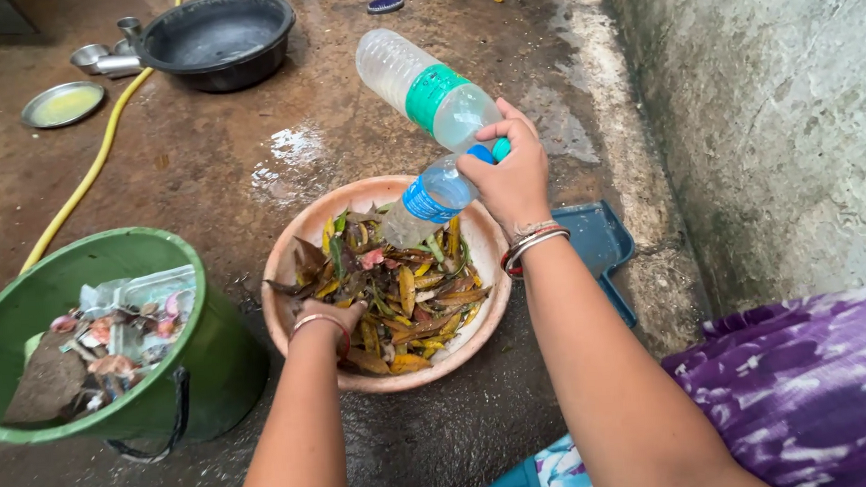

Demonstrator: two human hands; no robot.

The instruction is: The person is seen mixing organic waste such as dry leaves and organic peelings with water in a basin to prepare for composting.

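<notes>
Head view, right hand: the right hand (511, 177) is closed around the necks of two clear plastic bottles, held together above the far right rim of the bowl.
Larger bottle: the green-labelled bottle (424, 89) points up and away from the hand, its blue cap tucked under the fingers; it looks empty.
Smaller bottle: the blue-labelled bottle (428, 202) slants down over the leaves, its base just above them.
Handling of bottles: judged light, thin-walled and easily crushed, slippery where wet; the stiff neck and cap end is the surest place to be gripped, as it is now.
Left hand: the left hand (329, 315) is pressed into the leaves at the near left of the bowl; whether the fingers are closed on anything cannot be told, since they are buried.
Bowl: a shallow terracotta-coloured bowl (302, 231) rests on the wet concrete floor (246, 135), filled with yellow, green and brown fallen leaves (407, 305).
Handling of leaves: judged light, limp and damp, best gathered in handfuls.
Surroundings: a green bucket of scraps (208, 337) stands just left of the bowl, a blue dustpan (598, 238) just right of it; a black basin (218, 38), steel plate (63, 104) and yellow hose (88, 174) lie towards the far left.
</notes>
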